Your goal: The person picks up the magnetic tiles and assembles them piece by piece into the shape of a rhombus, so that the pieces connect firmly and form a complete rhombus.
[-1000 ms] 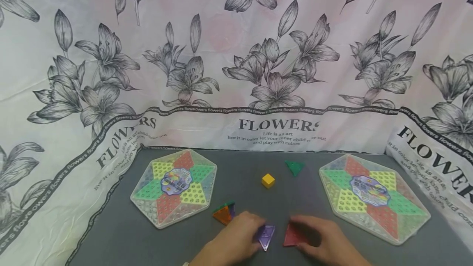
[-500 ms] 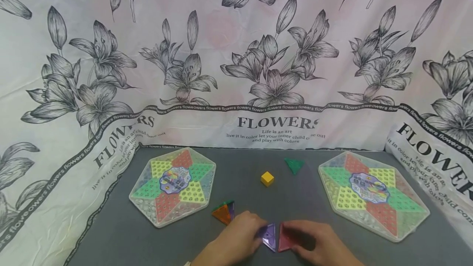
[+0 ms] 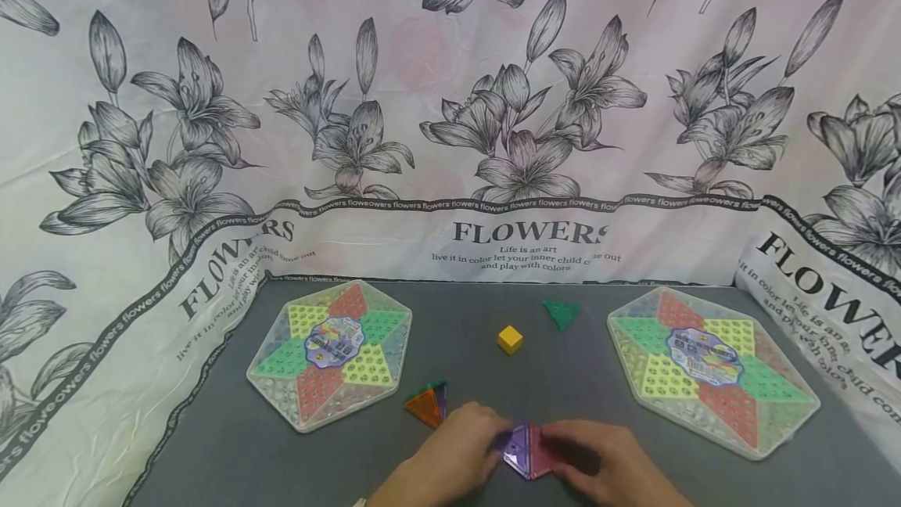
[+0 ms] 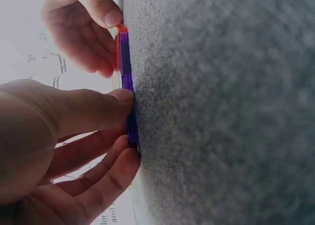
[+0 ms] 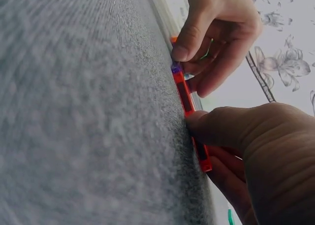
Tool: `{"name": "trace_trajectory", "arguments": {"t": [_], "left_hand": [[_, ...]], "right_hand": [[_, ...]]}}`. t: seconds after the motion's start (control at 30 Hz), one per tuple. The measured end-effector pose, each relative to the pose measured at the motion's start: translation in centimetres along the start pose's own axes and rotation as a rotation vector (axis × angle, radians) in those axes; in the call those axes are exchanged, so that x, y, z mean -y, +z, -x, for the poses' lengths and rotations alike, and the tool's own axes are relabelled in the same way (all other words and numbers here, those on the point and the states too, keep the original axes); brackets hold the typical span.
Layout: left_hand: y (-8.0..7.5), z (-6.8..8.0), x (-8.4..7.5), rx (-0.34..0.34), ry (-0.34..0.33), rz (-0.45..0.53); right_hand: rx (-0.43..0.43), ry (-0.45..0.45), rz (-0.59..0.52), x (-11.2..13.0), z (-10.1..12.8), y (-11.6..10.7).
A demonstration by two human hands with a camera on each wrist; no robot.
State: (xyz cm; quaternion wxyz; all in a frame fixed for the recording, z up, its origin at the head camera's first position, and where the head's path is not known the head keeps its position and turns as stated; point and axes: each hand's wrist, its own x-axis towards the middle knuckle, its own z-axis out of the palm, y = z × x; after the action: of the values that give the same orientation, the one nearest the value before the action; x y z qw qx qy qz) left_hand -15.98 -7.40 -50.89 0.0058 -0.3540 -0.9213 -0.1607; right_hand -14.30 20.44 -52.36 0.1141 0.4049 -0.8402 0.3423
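Nearest to me, my left hand (image 3: 450, 456) pinched the purple triangle tile (image 3: 516, 444) and my right hand (image 3: 605, 460) pinched the red triangle tile (image 3: 543, 452); the two tiles met edge to edge, flat on the grey table (image 3: 211, 452). Just left lay a stack of triangle tiles (image 3: 427, 405). Farther back sat a yellow cube (image 3: 510, 339) and a green triangle tile (image 3: 561, 313), between two hexagonal game boards (image 3: 331, 350).

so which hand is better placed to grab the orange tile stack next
Left. The left hand is just beside the orange tile stack, while the right hand is farther away, across the joined purple tile and red tile.
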Motion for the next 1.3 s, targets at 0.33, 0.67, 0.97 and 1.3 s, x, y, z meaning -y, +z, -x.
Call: {"name": "trace_trajectory", "arguments": {"t": [0.33,0.67,0.97,1.3], "left_hand": [[2.0,-0.2,1.1,-0.037,0.036,-0.006],[-2.0,0.4,-1.3,0.005,0.007,0.035],[1.2,0.0,0.6,-0.076,0.102,0.039],[-2.4,0.5,-1.2,0.023,0.075,0.072]], "right_hand": [[-0.102,-0.079,-0.067,-0.2,0.3,0.7],[-0.174,-0.036,-0.148,0.4,-0.1,1.0],[-0.102,-0.036,-0.267,0.1,-0.1,1.1],[-0.071,-0.05,-0.235,0.1,-0.1,1.0]]}}
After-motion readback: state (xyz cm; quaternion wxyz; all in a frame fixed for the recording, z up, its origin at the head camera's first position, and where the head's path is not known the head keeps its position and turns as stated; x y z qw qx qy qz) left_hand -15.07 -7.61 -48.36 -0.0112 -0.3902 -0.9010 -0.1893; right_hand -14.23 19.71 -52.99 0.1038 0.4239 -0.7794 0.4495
